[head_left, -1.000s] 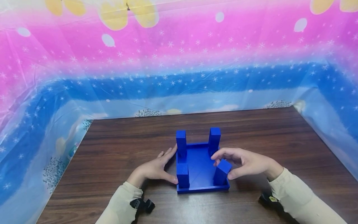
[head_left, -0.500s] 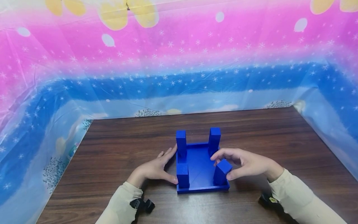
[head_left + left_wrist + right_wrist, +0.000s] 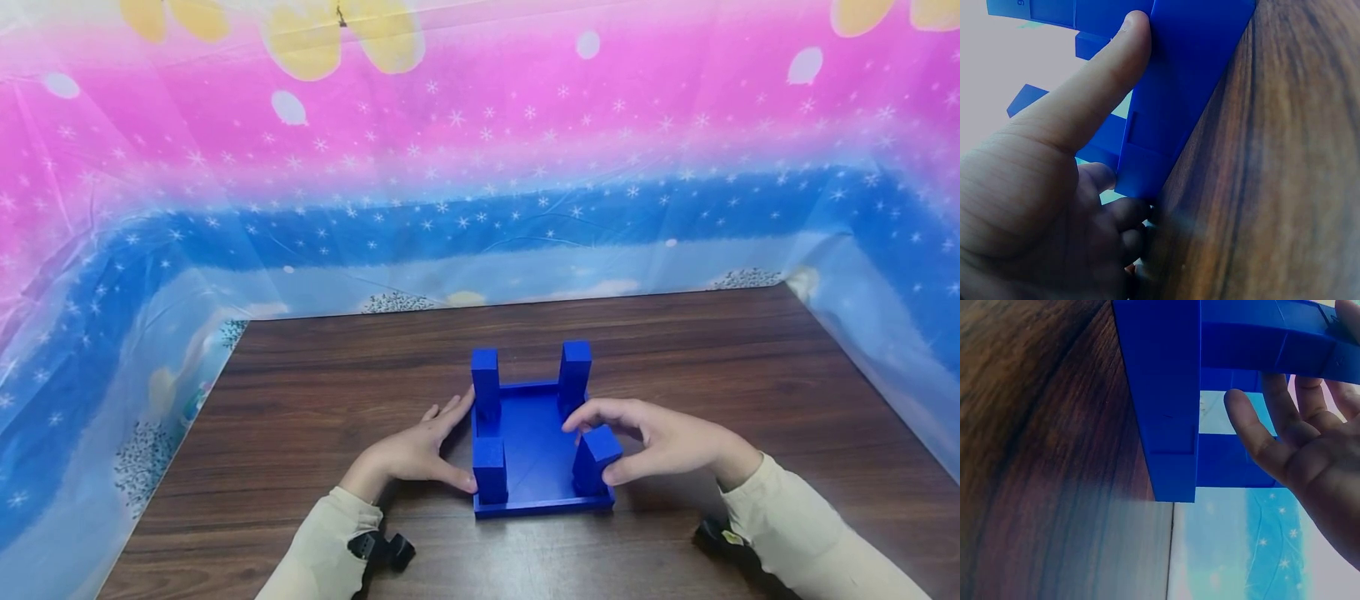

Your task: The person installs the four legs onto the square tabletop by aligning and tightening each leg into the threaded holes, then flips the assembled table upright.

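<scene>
A shallow blue square base [image 3: 536,462] with a low rim lies on the table, a blue square post rising at each corner. The near right post [image 3: 591,467] stands turned and tilted compared with the others. My right hand [image 3: 667,433] holds it, thumb on its right side and fingers reaching behind it. My left hand [image 3: 412,450] steadies the base's left side with extended fingers; its thumb touches by the near left post [image 3: 491,471]. In the left wrist view, that thumb [image 3: 1100,81] presses where post and base meet. The right wrist view shows curved fingers [image 3: 1250,428] beyond the post.
The brown wood-grain table [image 3: 337,367] extends around the base. Behind it and at both sides hangs a pink and blue printed cloth [image 3: 480,167]. Black wrist devices sit under both sleeves, the left one [image 3: 382,550] close to the tabletop.
My right thumb has shifted slightly left onto the near right post, and that post has turned a little. My left hand and the base stay practically still.
</scene>
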Demonstrator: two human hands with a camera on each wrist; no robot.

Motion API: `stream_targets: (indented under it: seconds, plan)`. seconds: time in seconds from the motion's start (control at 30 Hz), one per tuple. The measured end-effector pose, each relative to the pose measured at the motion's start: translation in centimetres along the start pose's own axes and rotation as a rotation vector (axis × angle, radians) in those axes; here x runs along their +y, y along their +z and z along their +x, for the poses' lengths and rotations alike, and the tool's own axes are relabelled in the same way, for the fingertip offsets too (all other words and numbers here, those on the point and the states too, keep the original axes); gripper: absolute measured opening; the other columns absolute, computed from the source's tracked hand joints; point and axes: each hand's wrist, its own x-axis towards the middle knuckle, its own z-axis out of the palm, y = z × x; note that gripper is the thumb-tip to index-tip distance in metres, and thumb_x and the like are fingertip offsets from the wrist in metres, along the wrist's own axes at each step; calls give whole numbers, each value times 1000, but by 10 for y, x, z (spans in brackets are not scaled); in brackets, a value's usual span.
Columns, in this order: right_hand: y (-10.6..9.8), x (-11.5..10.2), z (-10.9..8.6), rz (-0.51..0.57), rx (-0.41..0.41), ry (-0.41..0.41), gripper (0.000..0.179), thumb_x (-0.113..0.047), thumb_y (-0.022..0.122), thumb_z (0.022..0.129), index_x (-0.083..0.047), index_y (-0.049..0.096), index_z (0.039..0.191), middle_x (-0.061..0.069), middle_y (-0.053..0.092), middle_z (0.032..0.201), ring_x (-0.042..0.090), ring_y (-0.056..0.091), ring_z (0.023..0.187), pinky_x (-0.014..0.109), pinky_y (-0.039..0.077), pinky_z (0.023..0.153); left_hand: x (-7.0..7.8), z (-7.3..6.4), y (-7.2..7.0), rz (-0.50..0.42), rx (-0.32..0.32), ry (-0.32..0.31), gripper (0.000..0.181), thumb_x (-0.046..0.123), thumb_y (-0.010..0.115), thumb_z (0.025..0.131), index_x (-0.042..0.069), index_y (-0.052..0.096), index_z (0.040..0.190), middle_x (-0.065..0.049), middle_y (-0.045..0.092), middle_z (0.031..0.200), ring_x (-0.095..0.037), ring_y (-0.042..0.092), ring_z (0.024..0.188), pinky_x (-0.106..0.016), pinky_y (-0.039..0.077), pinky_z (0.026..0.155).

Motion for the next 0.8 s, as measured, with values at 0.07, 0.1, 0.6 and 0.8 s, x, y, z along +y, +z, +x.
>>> stream_targets:
  seconds: [0.07, 0.1, 0.6, 0.8]
  plan:
    - [1, -2, 0, -10, 7, 13, 52, -6, 75, 96, -6, 56, 144, 12, 62, 138, 30, 58, 126, 34, 48, 107, 1, 0, 0, 6, -3, -10, 132, 41, 92, 82, 15, -2, 171, -21, 0, 175, -42, -9, 160, -62, -4, 126]
    - [2, -3, 0, -24, 12, 21, 51, -7, 75, 97, -6, 56, 144, 11, 62, 138, 30, 58, 126, 34, 48, 107, 1, 1, 0, 8, -5, -12, 132, 41, 92, 82, 15, -2, 171, -21, 0, 175, -42, -9, 160, -62, -4, 127]
    - [5, -9, -2, -164, 23, 65, 61, -16, 80, 94, -17, 53, 150, 9, 58, 147, 30, 56, 132, 42, 47, 109, -35, 13, 8, -16, 25, 35, 139, 60, 92, 73, 31, -3, 171, -12, 0, 177, -33, -10, 161, -61, -6, 127]
    - [0, -6, -5, -129, -30, 20, 76, -11, 78, 92, -21, 44, 159, 8, 56, 150, 24, 53, 136, 42, 45, 113, -17, 7, 4, 3, 14, -4, 137, 55, 92, 77, 25, -2, 171, -16, 0, 176, -37, -9, 161, -60, -5, 127]
